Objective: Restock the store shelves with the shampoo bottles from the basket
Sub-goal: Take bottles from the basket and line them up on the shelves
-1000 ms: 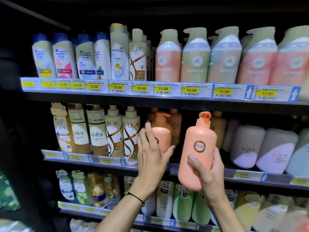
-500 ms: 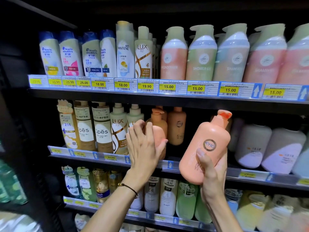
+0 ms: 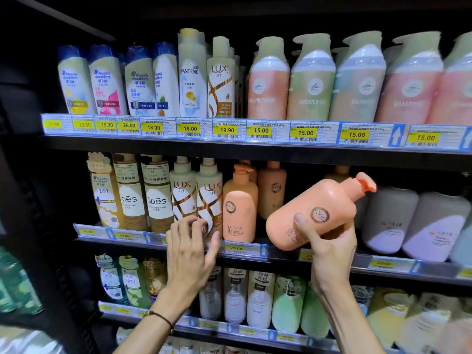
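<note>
My right hand (image 3: 329,249) grips a peach KYIO pump bottle (image 3: 314,213), tilted with its orange pump up to the right, in front of the middle shelf (image 3: 281,254). Another peach KYIO bottle (image 3: 238,210) stands upright at the shelf's front edge, with a darker one (image 3: 272,187) behind it. My left hand (image 3: 190,249) is empty, fingers spread, at the shelf edge just left of that standing bottle, touching the front LUX bottle (image 3: 209,195). The basket is out of view.
The top shelf (image 3: 229,146) holds Head & Shoulders, Pantene, LUX and pastel pump bottles. Spes bottles (image 3: 155,198) stand left on the middle shelf, grey-lilac bottles (image 3: 390,221) to the right. There is a gap between the peach and lilac bottles. The lower shelf (image 3: 229,330) is full.
My left hand has let go of the peach bottle, which stands on the shelf, and has drawn back down and left. My right hand has tilted its bottle further to the right.
</note>
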A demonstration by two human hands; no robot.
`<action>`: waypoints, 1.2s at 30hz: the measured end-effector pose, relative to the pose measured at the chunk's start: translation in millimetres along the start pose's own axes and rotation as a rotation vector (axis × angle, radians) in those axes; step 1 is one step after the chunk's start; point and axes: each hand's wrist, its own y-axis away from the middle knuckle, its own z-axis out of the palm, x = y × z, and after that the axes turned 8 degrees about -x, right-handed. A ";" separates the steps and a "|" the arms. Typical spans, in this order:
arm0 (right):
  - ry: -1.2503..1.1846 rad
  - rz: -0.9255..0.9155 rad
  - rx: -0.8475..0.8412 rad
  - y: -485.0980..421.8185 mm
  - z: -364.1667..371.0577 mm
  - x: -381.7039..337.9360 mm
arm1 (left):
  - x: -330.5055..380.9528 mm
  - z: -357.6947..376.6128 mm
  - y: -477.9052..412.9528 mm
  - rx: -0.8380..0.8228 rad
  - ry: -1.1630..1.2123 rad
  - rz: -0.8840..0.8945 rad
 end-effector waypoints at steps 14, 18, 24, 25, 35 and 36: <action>0.607 0.183 -0.247 -35.9 18.2 10.9 | -22.2 12.1 21.7 -0.019 0.003 0.098; 0.739 0.261 -0.405 -41.8 23.2 12.1 | -19.4 13.9 22.9 0.005 -0.021 0.109; 0.784 0.340 -0.477 -48.0 25.3 12.4 | -20.6 18.2 23.4 0.000 -0.018 0.111; 0.796 0.357 -0.495 -49.4 25.1 13.0 | -20.9 18.9 23.4 0.003 -0.015 0.111; 0.942 0.438 -0.612 -55.1 30.0 -1.7 | -15.7 7.1 20.0 -0.067 0.011 0.078; 0.961 0.454 -0.609 -54.9 30.2 -5.5 | -15.1 3.8 19.2 -0.087 0.013 0.076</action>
